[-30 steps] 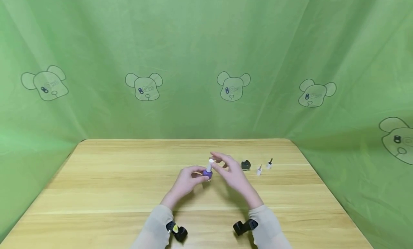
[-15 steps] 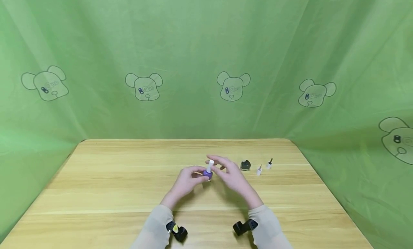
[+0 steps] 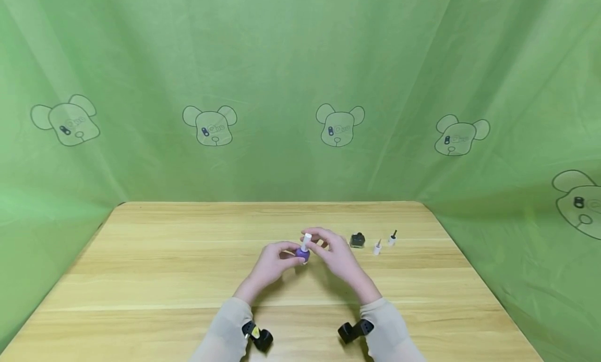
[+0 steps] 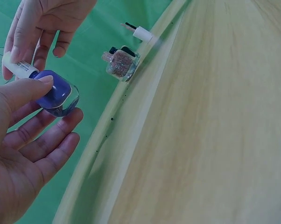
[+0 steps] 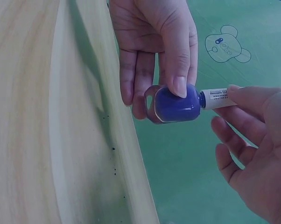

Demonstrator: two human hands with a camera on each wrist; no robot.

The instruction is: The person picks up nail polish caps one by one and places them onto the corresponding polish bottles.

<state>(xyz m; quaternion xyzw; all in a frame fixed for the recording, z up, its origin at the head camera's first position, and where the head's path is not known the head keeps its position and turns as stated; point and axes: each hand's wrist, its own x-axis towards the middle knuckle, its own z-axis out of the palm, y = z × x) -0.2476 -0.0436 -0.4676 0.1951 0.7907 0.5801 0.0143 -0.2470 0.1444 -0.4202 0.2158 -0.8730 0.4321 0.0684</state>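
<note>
Over the middle of the table, my left hand (image 3: pixel 271 262) grips a purple nail polish bottle (image 3: pixel 302 255) between thumb and fingers. Its white cap (image 3: pixel 306 242) points up and is pinched by my right hand (image 3: pixel 338 255). Seen from the right wrist, the cap (image 5: pixel 215 99) sits at the bottle's neck, with a short strip of the neck showing between them. Purple polish (image 5: pixel 178 105) fills the inside of the thick clear glass. In the left wrist view, the left thumb (image 4: pixel 45 80) presses on the bottle's shoulder while the other fingers lie under it.
To the right stands a dark nail polish bottle (image 3: pixel 357 240) without a cap. A glittery pink bottle (image 4: pixel 120 64) overlaps it in the left wrist view. Two white caps stand brush up, one with a pinkish brush (image 3: pixel 377 248), the other with a black brush (image 3: pixel 392 238).
My right hand's fingers have come down and closer around the white cap, the index finger lower than before. The left hand and bottle have hardly moved.
</note>
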